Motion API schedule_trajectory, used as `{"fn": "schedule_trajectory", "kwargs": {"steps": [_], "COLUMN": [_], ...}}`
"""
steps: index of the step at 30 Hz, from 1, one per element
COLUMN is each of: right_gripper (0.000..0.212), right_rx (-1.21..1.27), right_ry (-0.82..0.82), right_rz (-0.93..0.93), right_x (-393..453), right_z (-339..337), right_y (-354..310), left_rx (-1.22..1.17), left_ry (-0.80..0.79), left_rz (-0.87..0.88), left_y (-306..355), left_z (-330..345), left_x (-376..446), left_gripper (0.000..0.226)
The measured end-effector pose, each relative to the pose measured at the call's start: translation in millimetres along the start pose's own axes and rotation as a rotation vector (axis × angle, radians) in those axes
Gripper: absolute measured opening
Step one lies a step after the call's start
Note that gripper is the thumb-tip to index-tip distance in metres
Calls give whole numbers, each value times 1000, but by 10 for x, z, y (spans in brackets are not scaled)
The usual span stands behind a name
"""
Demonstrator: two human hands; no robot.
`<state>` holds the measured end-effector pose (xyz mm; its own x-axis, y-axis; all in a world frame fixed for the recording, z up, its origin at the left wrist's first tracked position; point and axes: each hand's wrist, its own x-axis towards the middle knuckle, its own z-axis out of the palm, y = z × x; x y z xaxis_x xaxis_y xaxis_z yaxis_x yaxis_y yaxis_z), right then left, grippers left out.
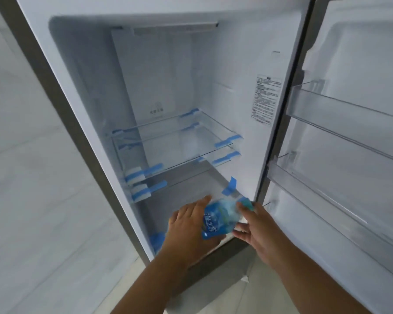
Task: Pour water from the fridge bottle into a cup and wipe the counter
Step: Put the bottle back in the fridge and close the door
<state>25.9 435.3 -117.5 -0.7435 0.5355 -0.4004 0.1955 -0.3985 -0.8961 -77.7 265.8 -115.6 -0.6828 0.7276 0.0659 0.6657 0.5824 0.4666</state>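
Note:
A clear water bottle (220, 217) with a blue label and a teal cap lies tilted in front of the lower part of the open fridge (159, 91). My left hand (188, 227) grips the bottle's body from the left, fingers curled under it. My right hand (256, 227) holds the bottle's neck end near the cap, thumb on top. No cup or counter is in view.
The fridge's glass shelves (177, 146) are bare and taped with blue strips. The open door (349, 143) stands at the right with clear, bare door bins. A pale tiled wall (32, 177) lies to the left.

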Motion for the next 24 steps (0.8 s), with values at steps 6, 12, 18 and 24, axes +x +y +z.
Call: {"fn": "schedule_trajectory", "kwargs": {"steps": [6, 12, 18, 24], "right_gripper": [23, 31, 42, 47], "right_rx": [153, 70, -105, -275], "right_ry": [-65, -111, -52, -206], "right_rz": [88, 196, 201, 180], "right_x": [769, 1529, 2089, 2284], "right_z": [153, 378, 713, 962], "right_y": [248, 599, 774, 1067], "left_rx": [-220, -505, -441, -386], "left_ry": [49, 172, 305, 333], "left_rz": [-339, -604, -685, -755], "left_y": [-767, -1122, -1374, -1654], "left_z": [316, 618, 906, 1210], "left_x": [205, 382, 647, 778], "left_gripper": [56, 45, 46, 47]}}
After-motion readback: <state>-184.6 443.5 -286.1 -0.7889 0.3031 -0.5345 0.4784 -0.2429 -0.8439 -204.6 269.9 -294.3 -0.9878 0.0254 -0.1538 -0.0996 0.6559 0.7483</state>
